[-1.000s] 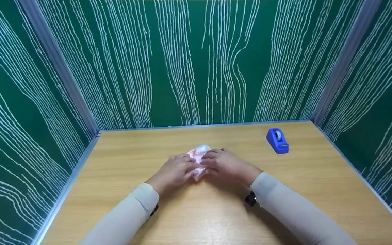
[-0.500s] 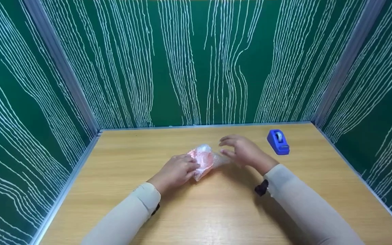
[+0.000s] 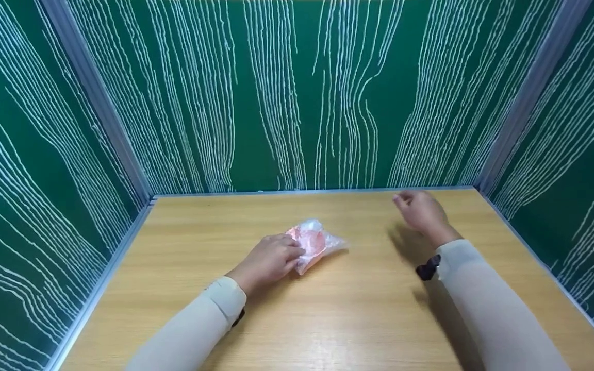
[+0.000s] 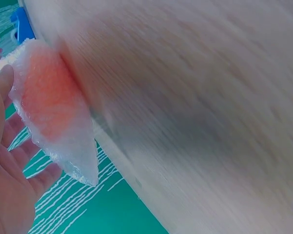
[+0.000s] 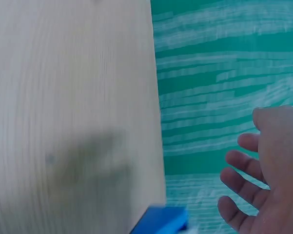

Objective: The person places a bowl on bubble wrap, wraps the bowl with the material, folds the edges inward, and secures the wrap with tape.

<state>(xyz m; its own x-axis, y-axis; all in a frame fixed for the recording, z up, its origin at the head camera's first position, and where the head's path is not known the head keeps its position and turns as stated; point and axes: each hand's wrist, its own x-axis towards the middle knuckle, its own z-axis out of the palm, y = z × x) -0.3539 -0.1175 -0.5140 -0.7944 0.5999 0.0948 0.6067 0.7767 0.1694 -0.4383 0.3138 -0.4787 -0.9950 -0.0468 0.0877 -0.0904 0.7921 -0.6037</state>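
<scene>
On the wooden table lies a crumpled bubble-wrap bundle (image 3: 313, 243) with something pinkish-red showing through it. My left hand (image 3: 271, 257) holds its left side; the left wrist view has the thumb over one face of the bundle (image 4: 51, 97) and fingers spread along the other. My right hand (image 3: 423, 212) is raised at the back right, over the blue tape dispenser, which it hides in the head view. Its fingers hang loosely bent with nothing between them, and the blue tape dispenser (image 5: 158, 222) shows below it in the right wrist view.
The wooden table (image 3: 328, 319) is bounded by green panels (image 3: 256, 170) with white wavy lines at the back and both sides. Grey metal posts (image 3: 524, 98) stand at the back corners.
My right hand has let go of the bundle and moved right and back to the tape dispenser. A clear flap of wrap has sprung out on the bundle's right. The left hand stays put.
</scene>
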